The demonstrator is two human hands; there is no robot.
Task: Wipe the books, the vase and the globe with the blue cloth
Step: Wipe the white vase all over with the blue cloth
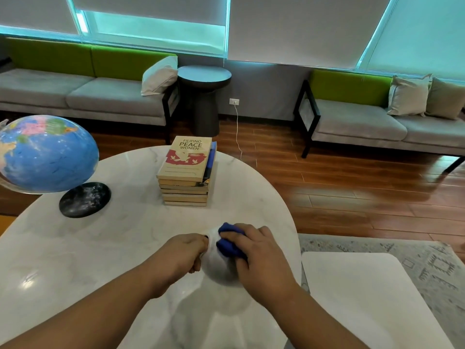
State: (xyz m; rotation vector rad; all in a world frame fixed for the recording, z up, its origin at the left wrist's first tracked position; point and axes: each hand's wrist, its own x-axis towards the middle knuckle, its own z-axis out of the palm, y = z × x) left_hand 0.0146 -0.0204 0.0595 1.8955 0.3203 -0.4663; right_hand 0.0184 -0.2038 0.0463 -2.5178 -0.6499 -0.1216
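White marble table [100, 248] up front, and the person has a white vase [219, 268] standing near its right edge, right between both hands. Left hand [183, 253] is curled around the vase's left side up near the neck, gripping it. Right hand [259, 253] has the blue cloth [227, 241] bunched up under its fingers and pushed against the upper right of the vase, so that hand is clamped on the cloth. Further back, around the middle of the table, sits the stack of books [187, 172], with "Filipino Peace Women" on top. The globe [45, 154] is off at the left on its dark marbled base [85, 199], well apart from the vase. To the right there's a smaller white table [364, 298] over a grey patterned rug [415, 255]. Back by the wall, a dark round side table [203, 96] stands between two grey sofas with green backs.
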